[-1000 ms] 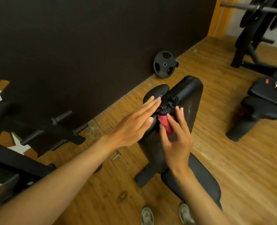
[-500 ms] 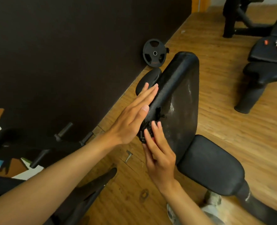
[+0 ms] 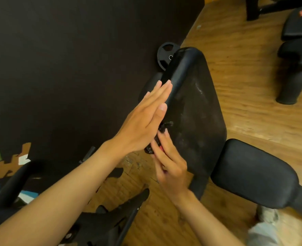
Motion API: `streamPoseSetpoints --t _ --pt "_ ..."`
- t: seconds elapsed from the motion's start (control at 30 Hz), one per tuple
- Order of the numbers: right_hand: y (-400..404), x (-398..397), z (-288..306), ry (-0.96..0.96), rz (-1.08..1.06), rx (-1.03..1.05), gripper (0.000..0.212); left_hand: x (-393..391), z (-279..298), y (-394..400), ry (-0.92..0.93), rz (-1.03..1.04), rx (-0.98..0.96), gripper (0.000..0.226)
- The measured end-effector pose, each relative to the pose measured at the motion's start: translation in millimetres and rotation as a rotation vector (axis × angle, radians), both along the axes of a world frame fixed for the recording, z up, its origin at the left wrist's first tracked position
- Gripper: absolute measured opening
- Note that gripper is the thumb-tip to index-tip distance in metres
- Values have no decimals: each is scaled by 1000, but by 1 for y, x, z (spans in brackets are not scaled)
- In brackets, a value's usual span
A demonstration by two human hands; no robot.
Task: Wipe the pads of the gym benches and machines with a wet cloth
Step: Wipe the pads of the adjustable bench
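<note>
A black bench back pad [image 3: 196, 110] stands tilted upright in the middle, with wet streaks on its face. Its black seat pad [image 3: 253, 176] lies lower right. My left hand [image 3: 146, 119] lies flat, fingers straight, against the pad's left edge. My right hand [image 3: 169, 162] presses a dark cloth with a red patch [image 3: 158, 139] against the pad's lower left edge. Most of the cloth is hidden under my fingers.
A dark wall fills the left. A black weight plate [image 3: 164, 54] leans on it behind the pad. Black machine frames [image 3: 111, 219] stand at lower left. Another bench with pads [image 3: 299, 55] stands on the wooden floor at upper right.
My right hand has slid the cloth down the pad's left edge from near its top to its lower part. My view has come closer to the pad.
</note>
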State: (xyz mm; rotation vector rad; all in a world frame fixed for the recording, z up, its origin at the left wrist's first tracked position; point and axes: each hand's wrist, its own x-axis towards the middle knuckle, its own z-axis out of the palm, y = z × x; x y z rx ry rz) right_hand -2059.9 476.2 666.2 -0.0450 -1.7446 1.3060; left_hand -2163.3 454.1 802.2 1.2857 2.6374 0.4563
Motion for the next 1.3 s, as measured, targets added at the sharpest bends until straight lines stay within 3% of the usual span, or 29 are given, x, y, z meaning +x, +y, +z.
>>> streamPoseSetpoints --t 0.07,0.17,0.3,0.47,0.53,0.7,0.8,0.9,1.0,1.13,1.23,1.3 --pt "20 -13 -3 3 35 33 43 2 1 3 -32 16 25 52" --pt "73 -59 15 -86 -17 -128 45 5 1 5 -60 81 92 51" --pt "93 -77 24 -109 -73 -292 42 8 -9 10 71 113 65 51" --pt "21 -13 -9 -14 96 -52 43 8 -8 11 133 123 -8 52" --pt "52 -37 -15 3 86 16 41 10 -4 12 137 104 -60 52" --pt "157 -126 14 -84 -51 -227 42 3 2 33 290 115 -225 56" --pt "125 -106 23 -129 -17 -413 41 -2 -2 53 312 151 -239 57" --pt "76 -54 12 -106 99 -350 44 -2 -9 57 390 167 -291 61" --pt "110 -87 1 -63 80 -201 44 -1 -10 58 416 196 -304 64" --pt "180 -152 13 -113 -42 -321 44 -1 -12 62 446 215 -327 63" --pt "160 -134 8 -132 -2 -465 45 -2 -12 62 456 215 -343 62" --pt "121 -91 -2 -154 103 -403 47 -2 -10 64 449 218 -338 62"
